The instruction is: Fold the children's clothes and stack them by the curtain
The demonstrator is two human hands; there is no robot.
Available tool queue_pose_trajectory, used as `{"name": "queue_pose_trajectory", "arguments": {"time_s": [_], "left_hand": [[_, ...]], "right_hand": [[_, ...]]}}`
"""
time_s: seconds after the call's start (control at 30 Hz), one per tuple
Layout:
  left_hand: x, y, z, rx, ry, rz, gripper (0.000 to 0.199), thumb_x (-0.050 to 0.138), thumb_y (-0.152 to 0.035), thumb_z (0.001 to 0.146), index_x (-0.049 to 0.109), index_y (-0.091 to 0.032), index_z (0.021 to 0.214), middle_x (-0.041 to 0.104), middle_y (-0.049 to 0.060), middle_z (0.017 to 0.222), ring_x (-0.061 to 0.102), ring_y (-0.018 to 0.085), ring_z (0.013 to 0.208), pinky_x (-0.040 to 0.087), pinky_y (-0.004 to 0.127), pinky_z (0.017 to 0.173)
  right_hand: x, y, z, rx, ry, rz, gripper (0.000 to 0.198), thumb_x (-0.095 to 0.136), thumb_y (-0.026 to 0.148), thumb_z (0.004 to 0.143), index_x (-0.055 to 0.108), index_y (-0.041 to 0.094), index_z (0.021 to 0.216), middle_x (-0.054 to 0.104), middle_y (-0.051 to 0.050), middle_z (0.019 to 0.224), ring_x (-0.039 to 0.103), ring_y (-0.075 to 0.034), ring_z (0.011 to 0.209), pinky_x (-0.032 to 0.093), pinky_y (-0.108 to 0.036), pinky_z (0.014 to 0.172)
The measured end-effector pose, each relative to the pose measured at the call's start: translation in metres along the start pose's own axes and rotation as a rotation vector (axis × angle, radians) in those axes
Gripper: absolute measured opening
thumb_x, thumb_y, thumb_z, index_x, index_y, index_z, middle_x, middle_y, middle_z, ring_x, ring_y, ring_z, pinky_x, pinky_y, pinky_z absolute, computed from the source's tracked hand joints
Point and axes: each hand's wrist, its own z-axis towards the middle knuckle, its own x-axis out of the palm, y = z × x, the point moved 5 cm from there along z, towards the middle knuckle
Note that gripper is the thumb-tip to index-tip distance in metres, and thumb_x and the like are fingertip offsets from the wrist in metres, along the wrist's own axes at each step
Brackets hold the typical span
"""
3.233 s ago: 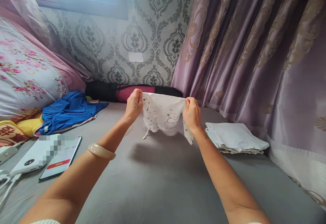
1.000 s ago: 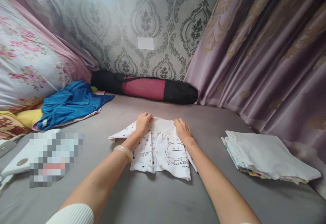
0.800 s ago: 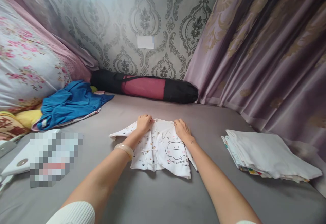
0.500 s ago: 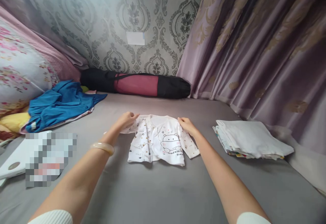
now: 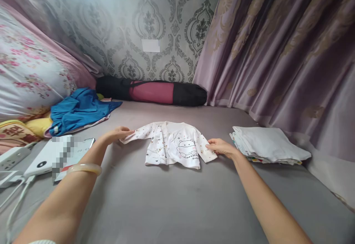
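A small white baby shirt point(image 5: 173, 146) with a cartoon animal and lettering on its front lies spread on the grey sheet point(image 5: 155, 207). Its two sleeves stretch out to the sides. My left hand point(image 5: 118, 134), below a pale bangle point(image 5: 84, 168), pinches the end of the left-side sleeve. On the other side, my right hand point(image 5: 221, 147) has its thumb and fingers closed on the right-side sleeve near the cuff.
A stack of folded white cloths point(image 5: 269, 144) lies at the right. Blue clothing point(image 5: 83, 111), a white device point(image 5: 50, 157), a phone point(image 5: 80, 151) and a power strip point(image 5: 15, 157) are at the left. A black and red long bag point(image 5: 152, 91) lies against the wall.
Both hands have moved outward, from the shirt's shoulders to its sleeve ends. The left-side sleeve is now stretched out straighter. The camera view has shifted slightly left.
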Motion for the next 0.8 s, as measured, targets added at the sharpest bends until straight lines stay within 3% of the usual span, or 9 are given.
{"name": "queue_pose_trajectory", "arguments": {"time_s": [0.13, 0.27, 0.4, 0.53, 0.7, 0.8], "left_hand": [[-0.002, 0.007, -0.016, 0.006, 0.136, -0.108, 0.049, 0.073, -0.064, 0.047, 0.065, -0.020, 0.066, 0.059, 0.001, 0.065, 0.055, 0.019, 0.064, 0.040, 0.025, 0.056], [-0.007, 0.002, -0.025, 0.015, 0.138, -0.235, 0.047, 0.078, -0.056, 0.041, 0.059, -0.019, 0.062, 0.057, -0.001, 0.063, 0.053, 0.017, 0.065, 0.040, 0.023, 0.055], [-0.011, 0.003, -0.020, -0.066, -0.002, -0.388, 0.050, 0.079, -0.049, 0.038, 0.059, -0.019, 0.072, 0.056, -0.003, 0.064, 0.055, 0.016, 0.066, 0.045, 0.023, 0.057], [-0.014, 0.006, -0.009, -0.090, -0.243, -0.350, 0.046, 0.065, -0.045, 0.053, 0.061, -0.017, 0.090, 0.053, -0.003, 0.064, 0.049, 0.013, 0.057, 0.038, 0.021, 0.048], [-0.013, 0.008, 0.001, -0.024, -0.358, -0.141, 0.045, 0.052, -0.037, 0.065, 0.064, -0.014, 0.101, 0.054, 0.000, 0.064, 0.051, 0.015, 0.057, 0.038, 0.024, 0.051], [-0.013, 0.013, 0.003, -0.036, -0.392, 0.020, 0.047, 0.050, -0.034, 0.070, 0.062, -0.014, 0.111, 0.062, 0.006, 0.078, 0.058, 0.021, 0.069, 0.045, 0.028, 0.061]], "right_hand": [[-0.005, 0.000, -0.010, 0.012, 0.070, -0.026, 0.046, 0.080, 0.024, 0.062, 0.061, 0.013, 0.103, 0.063, 0.003, 0.068, 0.057, -0.009, 0.059, 0.039, -0.018, 0.050], [-0.021, 0.003, -0.008, 0.013, -0.052, -0.132, 0.041, 0.074, 0.017, 0.065, 0.063, 0.013, 0.104, 0.066, 0.000, 0.073, 0.059, -0.010, 0.061, 0.039, -0.018, 0.051], [-0.049, 0.003, 0.001, -0.003, -0.328, -0.365, 0.028, 0.065, 0.013, 0.071, 0.066, 0.014, 0.099, 0.070, -0.003, 0.082, 0.063, -0.014, 0.071, 0.044, -0.020, 0.060], [-0.067, 0.002, 0.008, -0.027, -0.586, -0.628, 0.030, 0.057, 0.014, 0.078, 0.068, 0.017, 0.106, 0.070, -0.008, 0.104, 0.062, -0.021, 0.097, 0.045, -0.026, 0.078], [-0.061, -0.003, 0.012, -0.007, -0.694, -0.853, 0.035, 0.044, 0.017, 0.089, 0.064, 0.021, 0.117, 0.066, -0.011, 0.115, 0.060, -0.024, 0.106, 0.044, -0.031, 0.082], [-0.054, -0.006, 0.010, 0.009, -0.714, -0.928, 0.039, 0.040, 0.013, 0.089, 0.063, 0.021, 0.120, 0.064, -0.012, 0.115, 0.060, -0.023, 0.104, 0.044, -0.032, 0.083]]}}
